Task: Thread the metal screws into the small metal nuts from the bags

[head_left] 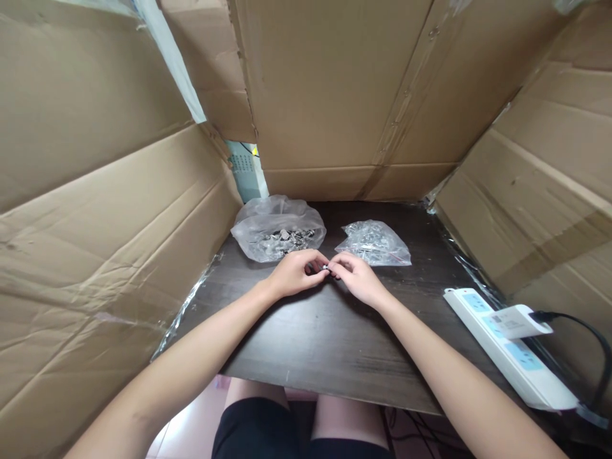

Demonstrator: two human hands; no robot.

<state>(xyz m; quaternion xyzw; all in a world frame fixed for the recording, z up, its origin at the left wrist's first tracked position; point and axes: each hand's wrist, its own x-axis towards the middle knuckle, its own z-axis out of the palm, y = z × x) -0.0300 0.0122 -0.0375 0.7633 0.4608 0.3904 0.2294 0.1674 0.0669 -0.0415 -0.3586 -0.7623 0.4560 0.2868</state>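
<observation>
Over the middle of the dark table, my left hand point(300, 273) and my right hand point(356, 275) meet at the fingertips. Between them is a small shiny metal piece point(326, 268), too small to name more exactly. Both hands are closed in a pinch around it. Just beyond my left hand lies an open clear plastic bag point(248, 234) with many small silvery metal parts point(289, 237) inside. Behind my right hand a flatter clear zip bag point(377, 243) holds small clear or silvery pieces.
Cardboard walls point(335, 83) enclose the dark wooden table point(306, 344) on the left, back and right. A white power strip point(507, 350) lies at the right, with a white charger point(519, 322) and a black cable point(586, 322). A gap at the back left shows a pale printed box point(246, 172).
</observation>
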